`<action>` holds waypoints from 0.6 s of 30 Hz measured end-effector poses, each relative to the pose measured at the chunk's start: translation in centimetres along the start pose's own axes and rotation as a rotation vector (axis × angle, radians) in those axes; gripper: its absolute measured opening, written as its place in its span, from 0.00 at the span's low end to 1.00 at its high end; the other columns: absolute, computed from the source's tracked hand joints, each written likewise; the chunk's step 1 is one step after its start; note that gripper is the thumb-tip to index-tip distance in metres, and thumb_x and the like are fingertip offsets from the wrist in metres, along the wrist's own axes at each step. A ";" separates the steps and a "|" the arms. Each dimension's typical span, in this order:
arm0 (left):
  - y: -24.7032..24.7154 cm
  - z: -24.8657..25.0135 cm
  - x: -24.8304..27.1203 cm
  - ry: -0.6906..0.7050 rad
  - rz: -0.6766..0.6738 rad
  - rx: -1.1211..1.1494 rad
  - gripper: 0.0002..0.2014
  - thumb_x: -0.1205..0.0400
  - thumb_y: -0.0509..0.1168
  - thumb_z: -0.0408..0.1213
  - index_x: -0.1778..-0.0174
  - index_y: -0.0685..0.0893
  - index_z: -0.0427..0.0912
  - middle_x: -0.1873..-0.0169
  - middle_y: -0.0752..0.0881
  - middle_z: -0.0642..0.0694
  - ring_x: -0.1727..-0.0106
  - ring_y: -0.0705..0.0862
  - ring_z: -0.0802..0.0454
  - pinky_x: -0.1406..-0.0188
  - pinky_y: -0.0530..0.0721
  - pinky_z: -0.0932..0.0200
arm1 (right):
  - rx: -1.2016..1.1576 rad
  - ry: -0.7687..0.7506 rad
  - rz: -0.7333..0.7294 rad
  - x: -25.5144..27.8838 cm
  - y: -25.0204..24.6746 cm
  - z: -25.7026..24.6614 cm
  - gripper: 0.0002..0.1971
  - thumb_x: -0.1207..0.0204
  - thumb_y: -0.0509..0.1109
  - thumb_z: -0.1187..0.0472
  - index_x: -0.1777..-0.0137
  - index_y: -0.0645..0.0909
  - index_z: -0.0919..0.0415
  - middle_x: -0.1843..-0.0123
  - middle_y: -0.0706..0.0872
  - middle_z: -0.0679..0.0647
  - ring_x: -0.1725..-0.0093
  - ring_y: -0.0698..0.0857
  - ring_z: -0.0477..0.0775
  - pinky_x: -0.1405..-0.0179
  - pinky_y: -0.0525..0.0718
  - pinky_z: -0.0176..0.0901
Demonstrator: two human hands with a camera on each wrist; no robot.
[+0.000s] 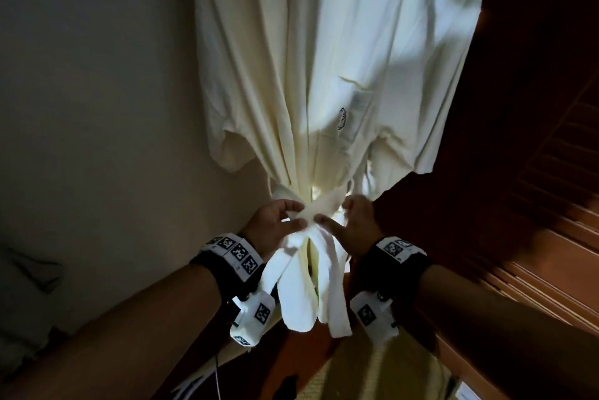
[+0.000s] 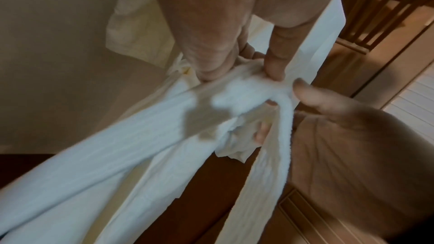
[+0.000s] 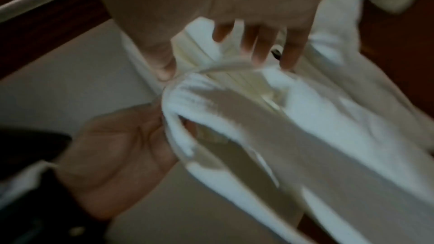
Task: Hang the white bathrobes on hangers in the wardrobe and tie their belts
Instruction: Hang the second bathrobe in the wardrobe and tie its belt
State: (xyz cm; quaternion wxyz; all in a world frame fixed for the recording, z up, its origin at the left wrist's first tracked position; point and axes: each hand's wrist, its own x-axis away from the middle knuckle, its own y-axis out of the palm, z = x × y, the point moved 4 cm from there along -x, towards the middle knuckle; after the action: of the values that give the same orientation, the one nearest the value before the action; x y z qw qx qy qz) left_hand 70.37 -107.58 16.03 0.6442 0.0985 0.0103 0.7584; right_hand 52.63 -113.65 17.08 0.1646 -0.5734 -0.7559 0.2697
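Right at the middle of the head view hangs a white bathrobe (image 1: 340,59), its upper part running out of the top of the picture, so what it hangs from is not shown. Its waist is cinched in by the belt (image 1: 321,205), and the belt's ends (image 1: 334,296) dangle in long flat strips below the crossing, between the two forearms. On the chest sits a small round dark emblem (image 1: 343,119), just beside a pocket edge.

The left hand (image 1: 275,221) meets the belt from the left — thumb and fingertips close on the strip where it crosses the waist, a pinch that the left wrist view confirms, with the thumb (image 2: 211,58) and a finger (image 2: 277,62) pressed down on the bunched cloth. The right hand (image 1: 356,221) comes in from the other side; its index finger points along the belt toward the left hand, while the other fingers (image 3: 265,44) reach into the folds of the robe. Whether they actually grip cloth is hard to say, since the right wrist view is blurred — they look loosely spread rather than clenched.

Both wrists carry dark bands with black-and-white marker squares (image 1: 233,250). A pale wall (image 1: 97,92) stands to the left, and dark reddish slatted wood panelling (image 1: 551,189) to the right.
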 end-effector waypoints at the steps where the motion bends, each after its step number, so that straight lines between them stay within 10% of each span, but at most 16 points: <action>1: -0.1 0.0 -0.3 0.000 0.005 0.007 0.12 0.26 0.73 0.24 0.52 0.85 0.44 0.54 0.84 0.34 0.53 0.83 0.37 0.44 0.79 0.29 | -0.192 0.122 -0.171 0.4 1.1 0.6 0.38 0.39 0.82 0.40 0.39 0.67 0.59 0.44 0.78 0.52 0.47 0.80 0.51 0.44 0.78 0.45; 7: -2.3 0.8 -2.3 0.110 0.206 -0.289 0.13 0.26 0.73 0.24 0.60 0.81 0.48 0.59 0.85 0.40 0.64 0.82 0.48 0.63 0.82 0.54 | -0.019 0.048 -0.513 1.1 -0.9 1.7 0.11 0.30 0.80 0.51 0.56 0.86 0.58 0.58 0.90 0.59 0.57 0.89 0.58 0.52 0.87 0.53; 14: -4.3 -0.2 -2.4 0.234 0.215 -0.637 0.15 0.25 0.70 0.27 0.50 0.81 0.52 0.49 0.85 0.45 0.51 0.85 0.46 0.49 0.85 0.54 | 0.168 -0.003 -0.559 -0.8 -8.0 0.3 0.04 0.25 0.76 0.55 0.54 0.89 0.53 0.57 0.90 0.53 0.58 0.87 0.51 0.52 0.85 0.45; 18: -5.6 -1.3 -2.3 0.196 0.223 -0.642 0.20 0.24 0.69 0.28 0.44 0.81 0.59 0.41 0.83 0.51 0.46 0.82 0.52 0.47 0.81 0.61 | 0.061 -0.017 -0.610 -0.6 -9.2 -2.8 0.07 0.23 0.74 0.65 0.47 0.87 0.56 0.71 0.80 0.57 0.75 0.75 0.53 0.76 0.74 0.40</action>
State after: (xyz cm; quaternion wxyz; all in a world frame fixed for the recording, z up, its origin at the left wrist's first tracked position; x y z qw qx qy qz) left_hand 75.99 -108.74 13.64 0.5517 -0.1818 -0.1774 0.7945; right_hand 47.17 -115.42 24.87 0.2489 -0.3127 -0.8860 0.2351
